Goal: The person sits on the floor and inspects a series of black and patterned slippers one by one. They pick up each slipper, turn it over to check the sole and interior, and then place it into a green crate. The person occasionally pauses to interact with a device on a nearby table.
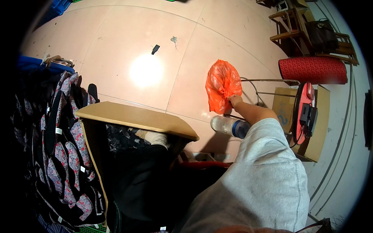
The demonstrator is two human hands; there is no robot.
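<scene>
My right hand [234, 100] reaches out to the right of centre, its fingers closed on the gathered neck of an orange plastic bag [223, 81]. What the thin, crinkled bag contains cannot be made out. Just below the hand, a clear plastic bottle [222, 125] with a blue band or lid lies tilted beside my sleeve. Thin metal bars [268, 80] run behind the bag toward a red-and-black device. My left hand does not show anywhere.
A brown cardboard box [136, 118] with dark scraps inside stands by my black-clad leg [143, 171]. Many black and floral fabric pieces [70, 155] are heaped at left. At right are an open carton [318, 128], a red roll [312, 71] and wooden stools [289, 33].
</scene>
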